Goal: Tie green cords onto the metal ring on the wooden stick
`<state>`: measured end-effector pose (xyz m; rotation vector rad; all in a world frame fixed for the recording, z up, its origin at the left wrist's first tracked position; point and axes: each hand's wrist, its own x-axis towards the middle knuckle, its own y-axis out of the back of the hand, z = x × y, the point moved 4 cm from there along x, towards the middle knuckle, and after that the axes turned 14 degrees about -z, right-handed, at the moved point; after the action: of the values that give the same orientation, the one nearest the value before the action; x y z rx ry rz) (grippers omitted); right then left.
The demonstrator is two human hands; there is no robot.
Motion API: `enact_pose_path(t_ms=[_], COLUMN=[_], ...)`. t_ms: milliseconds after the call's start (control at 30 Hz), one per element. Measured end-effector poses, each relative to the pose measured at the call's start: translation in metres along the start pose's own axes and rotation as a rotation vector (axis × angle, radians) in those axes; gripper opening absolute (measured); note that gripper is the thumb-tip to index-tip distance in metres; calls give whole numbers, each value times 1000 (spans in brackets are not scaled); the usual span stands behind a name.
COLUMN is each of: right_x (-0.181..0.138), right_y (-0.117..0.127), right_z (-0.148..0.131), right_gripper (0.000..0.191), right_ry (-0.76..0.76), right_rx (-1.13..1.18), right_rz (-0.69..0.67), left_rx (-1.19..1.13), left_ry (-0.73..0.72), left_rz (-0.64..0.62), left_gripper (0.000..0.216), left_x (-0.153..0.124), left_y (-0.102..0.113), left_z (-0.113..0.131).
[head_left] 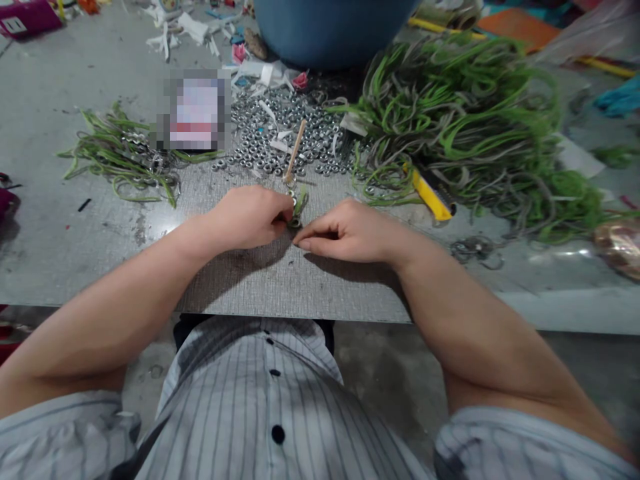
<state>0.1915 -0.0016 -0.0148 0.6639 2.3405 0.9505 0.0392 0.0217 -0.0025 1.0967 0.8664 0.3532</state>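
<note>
My left hand (247, 217) and my right hand (350, 232) meet at the middle of a grey textured board (280, 280). Both are pinched closed on a short green cord (299, 208) with a small metal ring on it. Just beyond my fingers lies a heap of small metal rings (270, 137) with a thin wooden stick (295, 152) standing in it. A large tangle of green and grey cords (465, 127) spreads at the right. A smaller bundle of green cords with rings (125, 163) lies at the left.
A yellow utility knife (431, 197) lies right of my hands. A blue tub (330, 30) stands at the back. White scraps (185, 30) litter the far table. A pixelated patch (193, 110) sits left of the rings. The board's near edge runs just above my striped shirt (260, 400).
</note>
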Motion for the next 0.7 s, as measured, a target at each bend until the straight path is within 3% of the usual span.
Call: enact_pose_path(t_ms=[233,467,533,633,700], right_x=[-1,-1,-2,-4,-4], right_y=[2,-4,-1,7,8], right_z=[5,-3,-4,3,10], right_gripper=[29,25,24,24,27], right_ry=[-33,53,87,49,16], right_rx=[-40,-12,-21,-128,-226], right_rz=[83,-71,18,331,444], left_rx=[-15,-28,-19,-9,1], left_ry=[14,12,67,130,148], left_rz=[-8,59,58,59,82], left_gripper=[37,33,36,36,34], left_x=[0,-8,-9,-8,-6], left_y=[-1,3,2,-1,-3], left_z=[1,6,7,9,11])
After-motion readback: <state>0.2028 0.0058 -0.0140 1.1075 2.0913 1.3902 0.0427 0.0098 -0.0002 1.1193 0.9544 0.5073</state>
